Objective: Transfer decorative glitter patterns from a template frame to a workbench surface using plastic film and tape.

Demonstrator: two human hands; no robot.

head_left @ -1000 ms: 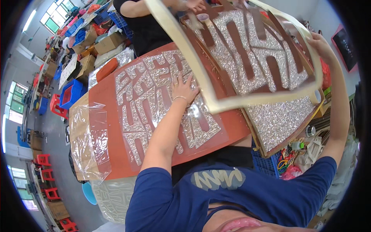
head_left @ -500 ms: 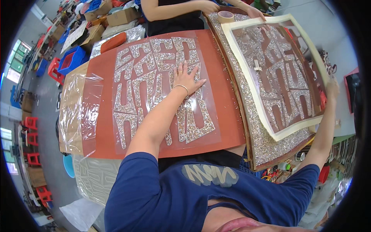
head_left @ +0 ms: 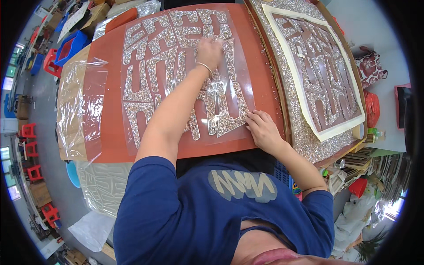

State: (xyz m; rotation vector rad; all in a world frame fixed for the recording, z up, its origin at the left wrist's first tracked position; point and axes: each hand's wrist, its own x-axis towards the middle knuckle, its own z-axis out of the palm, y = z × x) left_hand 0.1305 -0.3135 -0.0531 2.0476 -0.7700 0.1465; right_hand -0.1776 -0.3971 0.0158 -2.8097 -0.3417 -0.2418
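A clear film (head_left: 247, 95) lies on a reddish-brown board (head_left: 269, 88), carrying blocky cut-out shapes filled with glittering small stones (head_left: 187, 33). My left hand (head_left: 210, 54), a bracelet on its wrist, is over the film's upper right part. It is smeared by motion, so its fingers cannot be read. My right hand (head_left: 265, 132) rests by the film's lower right edge. Its fingers lie bent and loosely side by side, fingertips touching the film's edge, and I see nothing held in them. To the right, a pale-bordered stencil sheet (head_left: 309, 95) lies on a tray of loose stones (head_left: 302, 150).
Crinkled clear plastic (head_left: 73, 119) covers a brown sheet at the left. Blue bins (head_left: 73, 47) and red stools (head_left: 52, 62) stand beyond. Below the board is a pale patterned sheet (head_left: 99, 185). Stray stones dot the board beside the tray's wooden rim (head_left: 282, 110).
My right hand has let go of the stencil frame's far edge and come to the film. The stencil now lies lower on the tray. My left hand has shifted upward; the other person's hands are gone.
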